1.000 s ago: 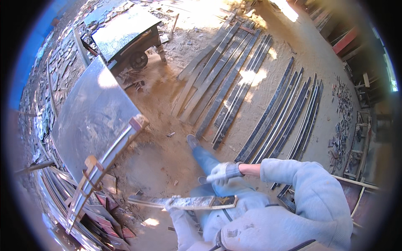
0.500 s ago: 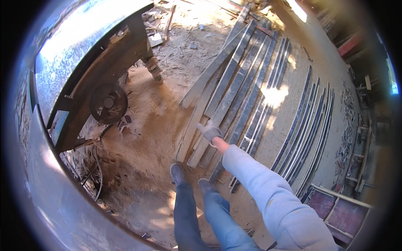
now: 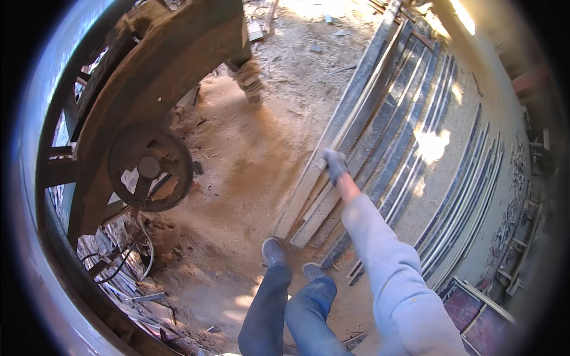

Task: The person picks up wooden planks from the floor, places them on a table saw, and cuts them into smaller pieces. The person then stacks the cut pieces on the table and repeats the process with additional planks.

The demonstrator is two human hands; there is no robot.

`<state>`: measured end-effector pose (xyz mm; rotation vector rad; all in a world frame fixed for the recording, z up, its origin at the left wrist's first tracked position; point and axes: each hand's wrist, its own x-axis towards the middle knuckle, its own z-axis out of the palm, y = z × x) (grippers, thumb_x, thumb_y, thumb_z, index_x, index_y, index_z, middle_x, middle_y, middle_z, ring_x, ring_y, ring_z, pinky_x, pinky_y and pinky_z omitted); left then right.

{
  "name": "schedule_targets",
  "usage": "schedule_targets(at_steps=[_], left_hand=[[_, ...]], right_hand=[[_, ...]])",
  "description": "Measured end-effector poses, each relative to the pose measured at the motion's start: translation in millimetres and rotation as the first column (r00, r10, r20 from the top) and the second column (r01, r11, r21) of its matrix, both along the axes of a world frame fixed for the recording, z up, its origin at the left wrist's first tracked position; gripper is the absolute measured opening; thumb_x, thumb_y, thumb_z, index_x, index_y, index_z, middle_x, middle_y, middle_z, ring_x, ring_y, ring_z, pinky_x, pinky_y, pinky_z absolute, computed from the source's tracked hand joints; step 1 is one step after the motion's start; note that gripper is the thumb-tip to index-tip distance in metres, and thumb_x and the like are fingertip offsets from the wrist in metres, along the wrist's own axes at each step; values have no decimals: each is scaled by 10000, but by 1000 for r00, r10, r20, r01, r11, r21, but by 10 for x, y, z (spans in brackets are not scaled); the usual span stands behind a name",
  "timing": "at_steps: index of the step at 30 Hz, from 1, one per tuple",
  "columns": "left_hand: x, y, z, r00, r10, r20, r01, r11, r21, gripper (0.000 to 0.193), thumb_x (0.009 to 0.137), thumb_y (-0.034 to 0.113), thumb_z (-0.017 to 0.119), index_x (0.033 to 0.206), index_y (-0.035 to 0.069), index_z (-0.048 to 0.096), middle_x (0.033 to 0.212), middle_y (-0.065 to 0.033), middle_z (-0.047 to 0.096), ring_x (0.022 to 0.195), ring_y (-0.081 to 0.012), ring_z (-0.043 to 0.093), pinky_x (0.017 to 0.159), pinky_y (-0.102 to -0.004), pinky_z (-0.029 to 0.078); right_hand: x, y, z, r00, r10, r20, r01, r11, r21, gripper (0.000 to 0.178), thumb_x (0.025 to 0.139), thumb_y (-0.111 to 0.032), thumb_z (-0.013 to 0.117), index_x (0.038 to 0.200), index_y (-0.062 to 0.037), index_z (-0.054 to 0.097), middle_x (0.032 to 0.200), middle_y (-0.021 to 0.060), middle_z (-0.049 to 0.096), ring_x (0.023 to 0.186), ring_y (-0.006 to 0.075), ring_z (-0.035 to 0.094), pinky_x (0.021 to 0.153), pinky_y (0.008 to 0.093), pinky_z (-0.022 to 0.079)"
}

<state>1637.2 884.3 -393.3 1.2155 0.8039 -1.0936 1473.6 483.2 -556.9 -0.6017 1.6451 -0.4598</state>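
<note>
My right hand (image 3: 336, 165), in a grey work glove, reaches out over the stack of long planks on the ground. Its fingers are closed around the near end of a narrow wooden plank (image 3: 369, 89), which stands tilted on its edge with a pale side showing. Left of it lies a long dusty plank (image 3: 303, 199), and a grey-brown plank (image 3: 312, 228) runs below my hand. Several dark planks (image 3: 392, 130) lie side by side to the right. My left hand is out of the picture.
A rusty machine frame with a spoked wheel (image 3: 149, 168) stands at the left, beside a curved metal edge (image 3: 29, 207). Brown sawdust (image 3: 237, 172) covers the ground. My shoes (image 3: 274, 252) are close to the plank ends. More thin strips (image 3: 460, 190) lie at the right.
My right hand has gone from spread fingers above the planks to a closed grip on one, which has tipped onto its edge. The view has shifted, with the wheel larger now.
</note>
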Motion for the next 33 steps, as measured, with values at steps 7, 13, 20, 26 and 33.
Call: schedule_targets(at_steps=[7,13,20,26,33], left_hand=[[-296,-1131,212,1000,-20,-18,18,991,-135,298,884,199,677,1065,-33,628,945,-192,686,835,-340,699,757,-487,628],[-239,-383,1386,996,-47,81,54,995,-85,280,902,189,680,1072,-25,621,935,-178,677,825,-326,693,752,-476,627],[563,1452,3659,914,-79,397,14,986,164,259,922,177,685,1081,-16,613,924,-162,668,813,-309,687,748,-463,626],[865,2171,5669,764,-89,639,-101,962,255,243,940,167,688,1088,-7,607,914,-148,660,803,-295,681,744,-452,625],[647,2582,6813,648,108,754,-250,965,76,225,961,155,693,1096,2,599,902,-132,650,792,-278,674,739,-440,623]], right_hand=[[-2031,917,1964,460,-393,796,250,918,308,353,1009,-276,582,1230,-4,627,888,54,613,742,187,608,603,356,508],[-2002,1794,3148,902,-326,284,272,938,214,168,920,-63,756,1020,-122,636,673,-38,523,490,89,474,417,281,355],[-2499,3064,4336,971,-158,180,153,987,42,291,865,-61,781,1106,-63,619,719,-18,574,500,90,517,424,293,400],[-2746,3639,5240,996,62,66,-44,968,-245,287,876,-20,765,1124,-62,628,788,-58,538,585,23,495,492,227,404],[-2746,3649,6321,887,450,101,-370,827,-423,375,890,-68,799,1207,-47,601,845,-32,540,712,73,528,621,268,474]])
